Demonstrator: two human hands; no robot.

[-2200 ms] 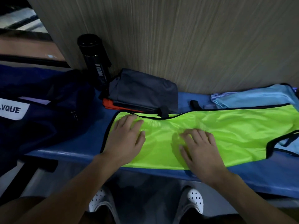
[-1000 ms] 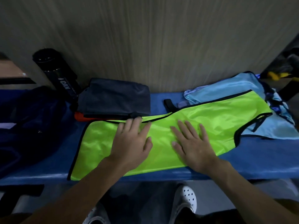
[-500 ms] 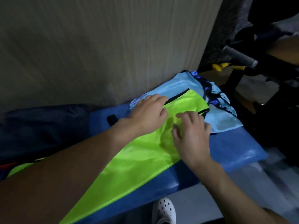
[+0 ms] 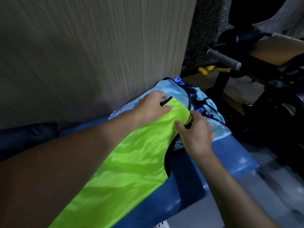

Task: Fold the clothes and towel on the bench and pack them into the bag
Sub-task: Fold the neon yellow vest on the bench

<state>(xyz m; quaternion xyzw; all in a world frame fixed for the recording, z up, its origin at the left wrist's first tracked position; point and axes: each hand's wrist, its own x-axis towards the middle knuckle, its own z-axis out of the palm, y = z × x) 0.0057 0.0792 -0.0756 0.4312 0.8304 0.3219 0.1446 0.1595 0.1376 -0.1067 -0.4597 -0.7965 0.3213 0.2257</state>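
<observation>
A neon green vest (image 4: 131,162) with black trim lies stretched along the blue bench (image 4: 213,175). Under its far end lies a light blue garment (image 4: 174,89) with dark blue trim. My left hand (image 4: 153,106) pinches the black-trimmed far corner of the green vest near the wall. My right hand (image 4: 195,134) grips the vest's black shoulder strap at the near side of that same end. The bag is out of view.
A wood-grain wall (image 4: 90,55) rises right behind the bench. Past the bench's right end stands black gym equipment with a grey-gripped bar (image 4: 223,59) and yellow parts (image 4: 205,69). A dark folded garment (image 4: 28,134) lies at the left.
My view has swung right to the bench's end. Both hands slid along the green vest from its middle to its far shoulder end and went from pressing flat to gripping its edges.
</observation>
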